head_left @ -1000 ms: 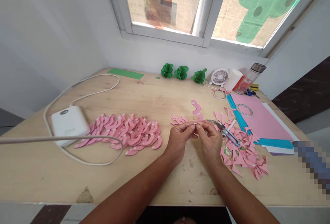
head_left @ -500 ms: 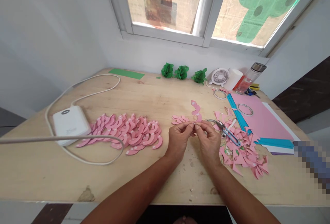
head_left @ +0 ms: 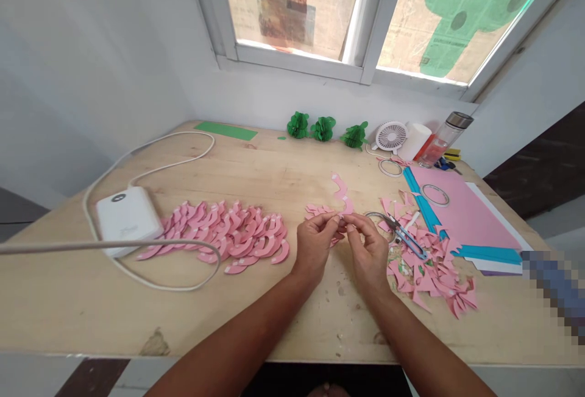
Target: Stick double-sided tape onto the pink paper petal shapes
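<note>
A wavy pink paper strip (head_left: 340, 187) with small whitish patches along it rises from between my hands. My left hand (head_left: 314, 246) is closed, thumb and fingers pinching the strip near its lower end. My right hand (head_left: 368, 249) meets it there, its thumb and forefinger also pinched at the strip; the fingers hide exactly what lies between the tips. Just behind my left hand lie several small pink paper pieces (head_left: 317, 210). Scissors (head_left: 409, 238) with grey-blue handles rest right of my right hand, on a heap of pink paper scraps (head_left: 434, 275).
Many curved pink paper pieces (head_left: 237, 232) lie overlapping on the left, beside a white power bank (head_left: 128, 217) with a looping cable. Green paper ornaments (head_left: 323, 128), a small fan (head_left: 391, 136) and a glass bottle (head_left: 445, 138) stand at the back. Coloured sheets (head_left: 475, 208) lie right.
The pink strip has tilted and shifted slightly left. My fingertips have moved a little, the right hand's fingers drawing slightly apart from the left. Both hands stay close together.
</note>
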Tool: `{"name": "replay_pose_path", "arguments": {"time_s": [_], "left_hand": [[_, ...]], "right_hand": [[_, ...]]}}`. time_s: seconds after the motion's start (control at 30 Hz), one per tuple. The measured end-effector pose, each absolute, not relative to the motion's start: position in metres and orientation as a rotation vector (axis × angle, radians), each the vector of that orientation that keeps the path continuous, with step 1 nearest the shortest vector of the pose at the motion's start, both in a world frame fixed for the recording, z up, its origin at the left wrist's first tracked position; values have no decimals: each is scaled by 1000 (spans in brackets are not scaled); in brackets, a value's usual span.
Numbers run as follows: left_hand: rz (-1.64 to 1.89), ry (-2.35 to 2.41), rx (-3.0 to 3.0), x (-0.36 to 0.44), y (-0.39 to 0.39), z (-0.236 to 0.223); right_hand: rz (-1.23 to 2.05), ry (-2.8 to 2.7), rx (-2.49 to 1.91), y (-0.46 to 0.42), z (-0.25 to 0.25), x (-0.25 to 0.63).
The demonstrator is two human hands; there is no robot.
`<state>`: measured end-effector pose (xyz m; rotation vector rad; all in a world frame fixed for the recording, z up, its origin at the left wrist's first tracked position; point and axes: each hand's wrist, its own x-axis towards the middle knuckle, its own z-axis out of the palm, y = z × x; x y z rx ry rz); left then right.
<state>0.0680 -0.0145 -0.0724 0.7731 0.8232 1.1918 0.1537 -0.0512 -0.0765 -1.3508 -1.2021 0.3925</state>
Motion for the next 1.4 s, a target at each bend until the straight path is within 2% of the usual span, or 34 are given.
{"name": "replay_pose_path", "arguments": {"time_s": [0.43,1.4], "left_hand": [[1165,754,730,70,-14,-75],[1261,880,1045,67,-16,-77]], "right_hand": [[653,-1051,-1258,-50,-72,154],[584,-1136,-1351,-49,-76,153]]}}
